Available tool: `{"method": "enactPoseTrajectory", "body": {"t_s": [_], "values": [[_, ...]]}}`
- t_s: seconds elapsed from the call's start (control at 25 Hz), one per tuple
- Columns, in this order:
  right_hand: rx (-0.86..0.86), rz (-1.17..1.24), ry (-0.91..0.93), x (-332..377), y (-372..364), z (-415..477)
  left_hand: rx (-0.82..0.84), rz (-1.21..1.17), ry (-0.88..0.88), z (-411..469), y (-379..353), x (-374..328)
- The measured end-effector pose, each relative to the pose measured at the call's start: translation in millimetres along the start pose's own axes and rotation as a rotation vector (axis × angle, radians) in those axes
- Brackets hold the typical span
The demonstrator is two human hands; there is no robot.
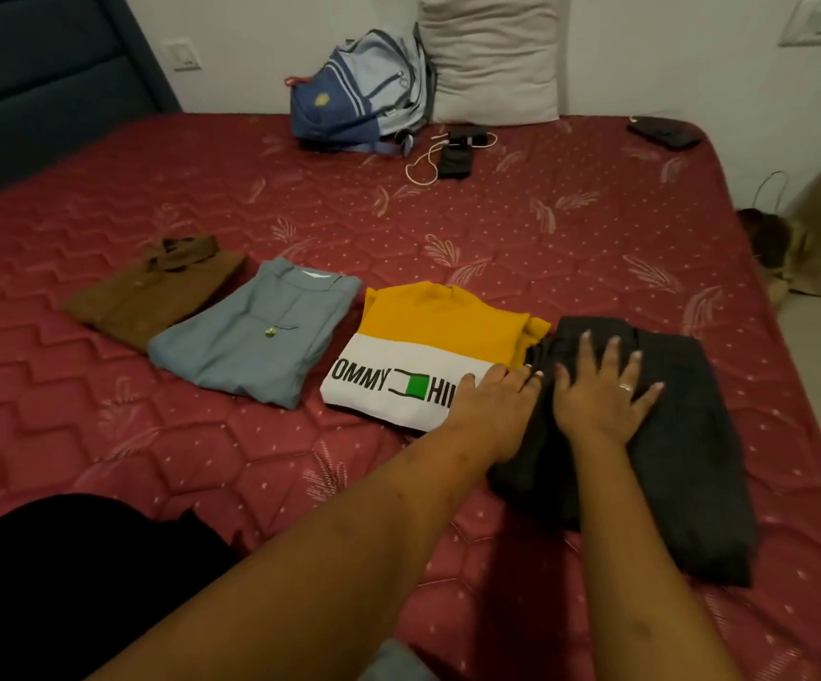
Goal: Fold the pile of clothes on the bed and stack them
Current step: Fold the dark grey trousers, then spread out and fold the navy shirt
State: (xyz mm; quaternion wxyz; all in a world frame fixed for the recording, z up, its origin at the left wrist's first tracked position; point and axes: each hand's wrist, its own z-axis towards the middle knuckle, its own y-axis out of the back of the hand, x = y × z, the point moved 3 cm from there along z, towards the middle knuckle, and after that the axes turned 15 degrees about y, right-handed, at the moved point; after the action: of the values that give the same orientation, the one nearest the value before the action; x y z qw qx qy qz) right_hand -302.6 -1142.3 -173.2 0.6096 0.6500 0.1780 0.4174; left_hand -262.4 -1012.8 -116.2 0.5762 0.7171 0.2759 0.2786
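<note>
**Fingers flat on the dark fold, with the stack not yet built**

Fingers (612, 351) of our right hand (600, 393) lie straight and spread apart, pressing down on the dark grey garment (669, 459). Those of our left hand (492, 410) lie straight and close together at that garment's left edge. The palm covers the near corner of the yellow-and-white T-shirt (428, 331). Neither hand grips anything.

The dark garment lies folded at the right end of a row and touches the T-shirt. Further left are a blue-grey garment (251, 336) and a brown shirt (152, 297), both folded. All four lie side by side on the red bed (546, 228), so we judge the folding nearly done and the stacking yet to come.

The risks start under our palms. If the left hand slides, it can drag the T-shirt's corner and rumple its fold. If we lift the dark garment by one edge, its layers can fall open. It also lies nearer the bed's right side than the others, so a careless push could send it towards the edge.

A black cloth (79, 582) lies near us at lower left, and we cannot tell whether it belongs to the pile. A backpack (354, 90), a pillow (492, 56) and a phone (455, 162) lie far off by the wall.
</note>
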Motion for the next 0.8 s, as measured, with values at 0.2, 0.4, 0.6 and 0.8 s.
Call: {"method": "enactPoseTrajectory", "body": {"t_s": [0.2,0.4,0.6,0.8], "values": [[-0.013,-0.034,-0.045,19.0,-21.1,6.4,-0.026,0.064,0.039,-3.6,-4.5,26.0],[-0.111,-0.046,0.303,134.5,-10.7,22.2,-0.049,-0.01,0.26,-12.7,0.1,89.3],[-0.151,-0.011,0.607,274.1,-22.2,-0.9,-0.147,-0.116,0.536,-41.0,7.5,202.1],[-0.051,0.016,0.933,419.5,-46.2,-56.3,-0.162,0.01,0.718,-101.6,2.2,339.5]]}}
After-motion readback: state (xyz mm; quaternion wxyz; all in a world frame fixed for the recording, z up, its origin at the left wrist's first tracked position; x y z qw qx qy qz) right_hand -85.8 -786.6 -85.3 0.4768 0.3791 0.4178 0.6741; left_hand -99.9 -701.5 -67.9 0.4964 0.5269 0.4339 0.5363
